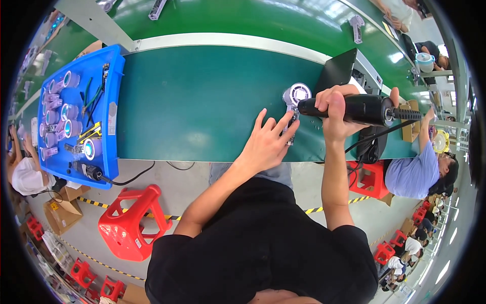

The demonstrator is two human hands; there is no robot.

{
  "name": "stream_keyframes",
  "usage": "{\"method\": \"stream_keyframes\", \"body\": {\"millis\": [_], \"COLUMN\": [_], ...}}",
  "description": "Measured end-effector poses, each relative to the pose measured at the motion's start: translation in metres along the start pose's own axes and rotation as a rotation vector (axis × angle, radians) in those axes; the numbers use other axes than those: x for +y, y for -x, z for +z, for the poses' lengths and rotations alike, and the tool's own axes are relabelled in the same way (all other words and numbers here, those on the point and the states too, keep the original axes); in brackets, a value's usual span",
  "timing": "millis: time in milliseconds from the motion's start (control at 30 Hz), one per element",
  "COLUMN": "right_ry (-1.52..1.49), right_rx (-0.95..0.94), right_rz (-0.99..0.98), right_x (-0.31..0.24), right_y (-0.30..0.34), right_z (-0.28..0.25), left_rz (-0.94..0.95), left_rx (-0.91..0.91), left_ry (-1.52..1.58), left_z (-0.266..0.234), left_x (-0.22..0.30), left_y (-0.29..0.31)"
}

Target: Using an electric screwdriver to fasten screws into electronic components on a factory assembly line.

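A small lilac handheld fan (297, 94) with a white ring head lies on the green work mat, its handle pointing toward me and its inner parts exposed. My left hand (268, 142) rests over that handle, with the fingers nearest it pressed against it and the outer ones spread on the mat. In my right hand (335, 111) is a black corded electric screwdriver (367, 109), gripped nearly level. Its front end points left and reaches the fan just below the head; the bit's exact contact is hidden.
At the left stands a blue bin (112, 101) with several fans, pliers and another corded tool. A black panel (338, 68) and grey device stand at the right, near a black cable bundle (372, 147). Red stools (132, 223) stand below the table. Other people work on both sides.
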State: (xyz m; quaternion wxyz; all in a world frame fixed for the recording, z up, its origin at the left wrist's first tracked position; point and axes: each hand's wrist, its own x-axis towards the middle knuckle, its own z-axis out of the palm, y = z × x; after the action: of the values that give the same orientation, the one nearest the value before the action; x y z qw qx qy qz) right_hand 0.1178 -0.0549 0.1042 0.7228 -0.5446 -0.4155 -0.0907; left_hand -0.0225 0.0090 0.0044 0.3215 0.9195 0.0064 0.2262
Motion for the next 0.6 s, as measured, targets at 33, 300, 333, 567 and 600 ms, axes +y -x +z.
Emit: {"method": "stream_keyframes", "body": {"millis": [33, 300, 333, 567, 600], "right_ry": [-0.001, 0.066, 0.072, 0.12, 0.084], "right_rx": [-0.024, -0.075, -0.105, -0.065, -0.012], "right_rz": [0.021, -0.049, -0.037, 0.006, -0.04], "right_x": [0.004, 0.009, 0.009, 0.017, 0.014], "right_y": [0.002, 0.001, 0.002, 0.015, 0.015], "right_z": [-0.003, -0.001, -0.002, -0.018, -0.015], "left_rz": [-0.004, -0.019, -0.023, -0.016, -0.008], "left_rx": [0.0, -0.008, -0.008, 0.013, 0.012], "left_ry": [0.006, 0.032, 0.036, 0.003, 0.001], "left_z": [0.0, -0.002, -0.002, -0.001, 0.0], "left_x": [0.0, -0.001, -0.001, 0.004, 0.005], "left_y": [0.0, -0.002, -0.002, -0.002, -0.003]}}
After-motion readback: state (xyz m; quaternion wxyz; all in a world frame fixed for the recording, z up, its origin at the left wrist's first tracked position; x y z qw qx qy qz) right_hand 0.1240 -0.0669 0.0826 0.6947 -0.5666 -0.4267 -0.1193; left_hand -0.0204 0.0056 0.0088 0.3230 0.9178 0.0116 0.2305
